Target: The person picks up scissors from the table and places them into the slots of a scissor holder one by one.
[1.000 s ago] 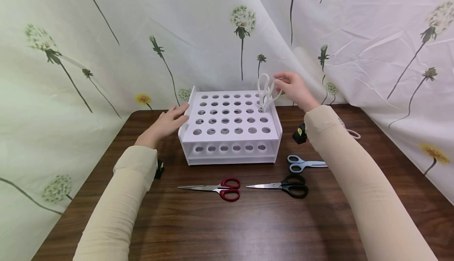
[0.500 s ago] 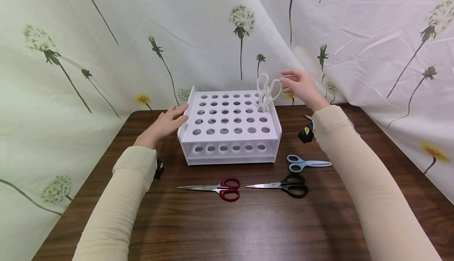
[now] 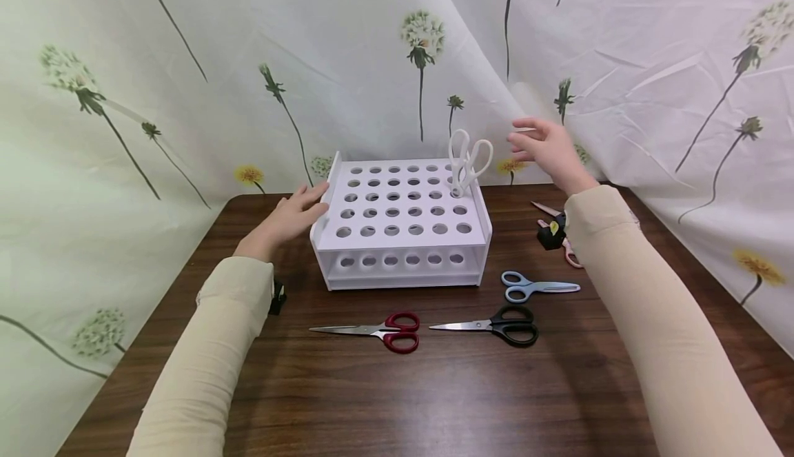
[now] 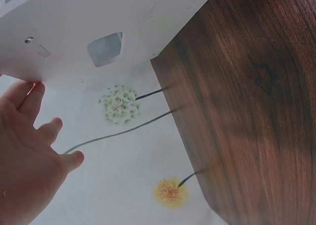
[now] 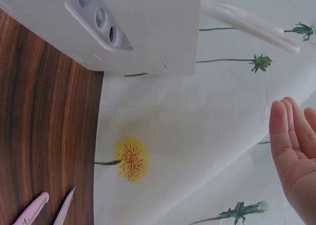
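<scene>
1. Currently, the left hand [image 3: 290,217], left of centre in the head view, has its fingers spread and fingertips touching the side panel of the white rack [image 3: 403,240]; it grips nothing.
2. The right hand [image 3: 548,151], at upper right of centre, holds nothing; its fingers are gently bent and slightly parted, well clear of the rack.
3. Between the hands, the white scissors [image 3: 462,176] stand handles up in a hole of the rack's right-hand column, leaning a little, loops apart from the right hand.
4. The rack fills the middle of the frame, with rows of round holes in its top and a lower shelf, also holed.
5. In front of it, red scissors [image 3: 384,331] lie at lower centre and black scissors [image 3: 494,324] just to their right, both tips leftward.
6. Right of the rack, blue scissors [image 3: 533,287] point rightward; above them, pink scissors [image 5: 33,208] are partly hidden by the right wrist.
7. All four lie on the brown wooden table [image 3: 403,402]; behind hangs dandelion-print cloth [image 3: 347,64].
</scene>
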The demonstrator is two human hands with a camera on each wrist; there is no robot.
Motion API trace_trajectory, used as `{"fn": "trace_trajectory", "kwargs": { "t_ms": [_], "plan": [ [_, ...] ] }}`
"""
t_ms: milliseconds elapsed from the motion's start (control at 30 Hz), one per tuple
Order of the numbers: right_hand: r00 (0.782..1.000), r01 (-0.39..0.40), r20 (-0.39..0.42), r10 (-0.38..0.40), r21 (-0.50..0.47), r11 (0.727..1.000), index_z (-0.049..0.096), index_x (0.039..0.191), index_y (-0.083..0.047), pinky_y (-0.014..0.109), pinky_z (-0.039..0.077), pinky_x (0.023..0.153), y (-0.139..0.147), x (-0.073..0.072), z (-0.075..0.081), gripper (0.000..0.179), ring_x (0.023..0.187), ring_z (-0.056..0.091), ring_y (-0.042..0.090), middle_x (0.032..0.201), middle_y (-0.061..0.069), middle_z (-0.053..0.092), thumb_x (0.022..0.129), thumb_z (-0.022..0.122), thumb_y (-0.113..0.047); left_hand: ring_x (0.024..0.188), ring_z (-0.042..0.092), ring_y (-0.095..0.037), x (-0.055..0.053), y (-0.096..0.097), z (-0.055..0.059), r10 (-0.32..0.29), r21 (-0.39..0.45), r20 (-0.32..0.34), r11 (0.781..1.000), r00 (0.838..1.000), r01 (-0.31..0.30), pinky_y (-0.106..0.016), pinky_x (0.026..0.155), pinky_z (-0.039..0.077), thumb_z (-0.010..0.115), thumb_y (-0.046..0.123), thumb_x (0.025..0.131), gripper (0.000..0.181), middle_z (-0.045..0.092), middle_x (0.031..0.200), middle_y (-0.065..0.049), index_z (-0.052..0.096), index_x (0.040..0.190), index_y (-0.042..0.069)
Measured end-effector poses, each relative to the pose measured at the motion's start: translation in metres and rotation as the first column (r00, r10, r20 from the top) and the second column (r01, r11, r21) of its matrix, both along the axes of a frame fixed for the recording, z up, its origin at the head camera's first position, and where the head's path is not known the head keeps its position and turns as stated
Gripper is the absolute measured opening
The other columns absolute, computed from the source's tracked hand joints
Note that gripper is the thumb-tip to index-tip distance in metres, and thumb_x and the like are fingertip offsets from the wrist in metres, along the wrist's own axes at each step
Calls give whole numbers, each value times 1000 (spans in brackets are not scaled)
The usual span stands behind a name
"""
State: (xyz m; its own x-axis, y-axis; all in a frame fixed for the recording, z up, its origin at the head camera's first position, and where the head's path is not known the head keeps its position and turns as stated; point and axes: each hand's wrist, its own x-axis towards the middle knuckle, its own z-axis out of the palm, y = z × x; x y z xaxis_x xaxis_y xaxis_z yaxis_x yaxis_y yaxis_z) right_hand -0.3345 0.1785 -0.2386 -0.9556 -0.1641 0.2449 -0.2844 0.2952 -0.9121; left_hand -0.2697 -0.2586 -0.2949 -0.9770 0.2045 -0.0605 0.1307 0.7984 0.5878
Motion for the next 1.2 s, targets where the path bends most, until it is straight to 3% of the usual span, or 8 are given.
{"fn": "trace_trajectory", "kwargs": {
  "t_ms": [200,600,867,1200],
  "plan": [
    [1000,2,2,-2,-17,1000,42,135,1,26,49,79,13,3,1,51,83,60,7,124,23,51,92,57,-22,133,-15,-40,0,0,0,6,-4,4,1000,1000,-6,-58,102,-6,35,48,96,61,-5,152,-15,13,149,26],
    [999,32,-19,-34,-60,998,42,134,2,22,50,73,38,3,-5,54,85,59,9,117,16,55,90,61,-21,132,-15,-43,-1,0,-1,11,-4,5,1000,1000,-11,-60,101,-4,35,48,96,61,-5,152,-15,14,149,26],
    [999,41,-21,-44,-99,994,41,133,6,21,51,69,50,5,-7,53,79,60,5,100,-1,59,89,61,-17,132,-14,-45,-1,0,-1,22,-11,8,1000,1000,-22,-63,100,-3,35,49,96,61,-7,152,-15,13,149,28],
    [996,86,0,-87,-182,980,43,129,8,21,51,66,68,7,-18,51,75,60,5,91,-5,60,87,64,-13,131,-15,-46,-2,0,-1,22,-8,15,1000,1000,-22,-63,100,-3,35,49,96,61,-7,152,-15,13,149,28]
  ]
}}
